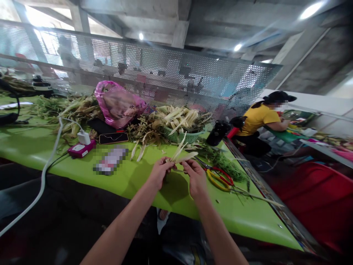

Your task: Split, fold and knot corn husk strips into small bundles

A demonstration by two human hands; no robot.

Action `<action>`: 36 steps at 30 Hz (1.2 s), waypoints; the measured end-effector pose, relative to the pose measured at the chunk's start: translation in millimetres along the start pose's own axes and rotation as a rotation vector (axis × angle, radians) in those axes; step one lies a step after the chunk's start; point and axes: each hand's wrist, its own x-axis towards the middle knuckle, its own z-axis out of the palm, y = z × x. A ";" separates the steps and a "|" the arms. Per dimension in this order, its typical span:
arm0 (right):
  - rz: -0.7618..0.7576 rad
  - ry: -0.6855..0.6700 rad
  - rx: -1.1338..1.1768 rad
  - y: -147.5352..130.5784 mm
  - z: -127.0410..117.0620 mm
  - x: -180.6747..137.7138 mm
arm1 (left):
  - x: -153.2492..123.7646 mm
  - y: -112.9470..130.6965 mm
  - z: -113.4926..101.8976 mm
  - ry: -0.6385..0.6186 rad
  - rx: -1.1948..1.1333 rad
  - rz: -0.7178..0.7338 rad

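Observation:
Over the front of the green tabletop, my left hand (pixel 161 171) pinches a small bunch of pale corn husk strips (pixel 179 149). Close by on the right, my right hand (pixel 195 176) has its thumb and fingers closed on a wider husk piece (pixel 187 157) that reaches across to the bunch. Scissors (pixel 219 178) with red and yellow handles lie just right of my right hand. Behind both hands stands a green basket (pixel 190 138) heaped with pale husk strips (pixel 179 117). A few loose husk strips (pixel 142 151) rest left of the basket.
A black bottle (pixel 217 133), thin green stalks (pixel 228 165) and a long stem (pixel 259 198) are at the right. Leftward are a phone (pixel 113 138), a purple power block (pixel 82 148) with a white cable, and a pink bag (pixel 118 105). A person (pixel 259 119) sits beyond the table's right edge.

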 end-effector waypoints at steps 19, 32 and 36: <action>-0.233 0.011 -0.313 -4.7 0.5 0.0 | -7.3 2.3 9.2 -0.237 0.330 0.146; -0.309 -0.041 -0.311 2.2 1.0 -5.9 | -7.6 7.3 6.9 -0.040 0.169 0.091; -0.227 -0.080 -0.183 5.0 1.1 -2.4 | -9.7 9.3 8.7 0.017 0.177 0.087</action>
